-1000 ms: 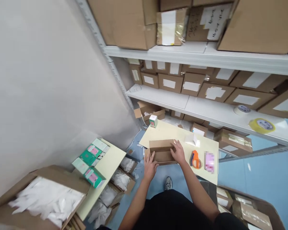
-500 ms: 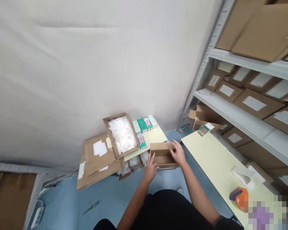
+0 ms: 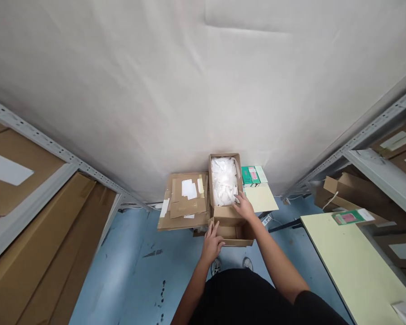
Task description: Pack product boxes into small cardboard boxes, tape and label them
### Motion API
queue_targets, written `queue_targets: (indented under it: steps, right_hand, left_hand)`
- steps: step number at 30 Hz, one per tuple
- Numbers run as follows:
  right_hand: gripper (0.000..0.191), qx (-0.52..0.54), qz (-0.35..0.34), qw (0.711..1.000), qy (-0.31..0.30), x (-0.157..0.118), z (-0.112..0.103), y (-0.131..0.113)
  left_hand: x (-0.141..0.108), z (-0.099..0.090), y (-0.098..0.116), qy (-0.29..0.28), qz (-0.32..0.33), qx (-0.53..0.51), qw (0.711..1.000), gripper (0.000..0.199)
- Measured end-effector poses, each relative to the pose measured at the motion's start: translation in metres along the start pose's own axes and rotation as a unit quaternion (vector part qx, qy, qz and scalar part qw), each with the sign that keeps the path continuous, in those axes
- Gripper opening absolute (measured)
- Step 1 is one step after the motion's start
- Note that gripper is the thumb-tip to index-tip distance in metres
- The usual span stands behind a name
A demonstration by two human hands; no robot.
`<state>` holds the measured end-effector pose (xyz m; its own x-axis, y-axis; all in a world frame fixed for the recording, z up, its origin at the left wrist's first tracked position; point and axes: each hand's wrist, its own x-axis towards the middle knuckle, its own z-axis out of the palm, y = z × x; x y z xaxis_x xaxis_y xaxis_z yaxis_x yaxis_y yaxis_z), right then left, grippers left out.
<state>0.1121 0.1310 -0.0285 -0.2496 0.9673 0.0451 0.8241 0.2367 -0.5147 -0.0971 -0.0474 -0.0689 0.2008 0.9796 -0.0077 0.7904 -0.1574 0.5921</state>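
An open cardboard box (image 3: pixel 237 243), with only bare cardboard showing inside, is close in front of my body. My left hand (image 3: pixel 212 243) grips its left wall, fingers over the rim. My right hand (image 3: pixel 244 207) is at the box's back right, its fingers apart over the near end of a shallow carton (image 3: pixel 241 174). White, crumpled-looking plastic packets (image 3: pixel 224 180) fill that carton; my right fingertips overlap them, and I cannot tell whether they touch.
Flattened cardboard (image 3: pixel 179 210) lies left of the carton. Green and white small boxes (image 3: pixel 252 175) stand on the pale table (image 3: pixel 262 198). A second table (image 3: pixel 341 253) at right bears a green package (image 3: pixel 350 217). Shelves with cartons (image 3: pixel 37 243) flank both sides.
The view has turned left and I face the filled carton squarely. The open box has come up against its near end. My right hand has moved from the box's right side to the carton.
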Motion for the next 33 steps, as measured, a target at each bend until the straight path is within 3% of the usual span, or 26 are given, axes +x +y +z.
queue_targets:
  steps: [6, 11, 17, 21, 29, 33]
  right_hand:
    - [0.076, -0.108, 0.099, 0.976, -0.162, 0.063, 0.028, -0.020]
    - [0.072, -0.141, 0.185, 0.950, -0.210, 0.094, 0.052, -0.011]
    - [0.046, -0.129, 0.140, 0.964, -0.186, 0.104, 0.072, 0.004]
    - [0.039, -0.119, 0.120, 0.969, -0.179, 0.110, 0.071, 0.005]
    - [0.040, -0.106, 0.079, 0.988, -0.085, 0.105, 0.038, -0.003]
    - [0.038, -0.042, 0.020, 0.999, 0.004, 0.098, 0.015, -0.009]
  left_hand:
    - [-0.004, -0.003, -0.013, -0.005, -0.033, -0.014, 0.999, 0.006]
    - [0.003, -0.002, -0.014, -0.016, -0.054, -0.016, 0.998, 0.007]
    - [0.016, -0.005, -0.014, -0.020, -0.050, -0.009, 0.998, 0.007]
    - [0.021, -0.007, -0.014, -0.015, -0.052, 0.004, 0.999, 0.006]
    - [0.024, -0.008, -0.008, 0.016, -0.066, 0.003, 0.998, 0.008]
    - [0.024, -0.009, -0.004, 0.028, -0.056, 0.000, 0.998, 0.008]
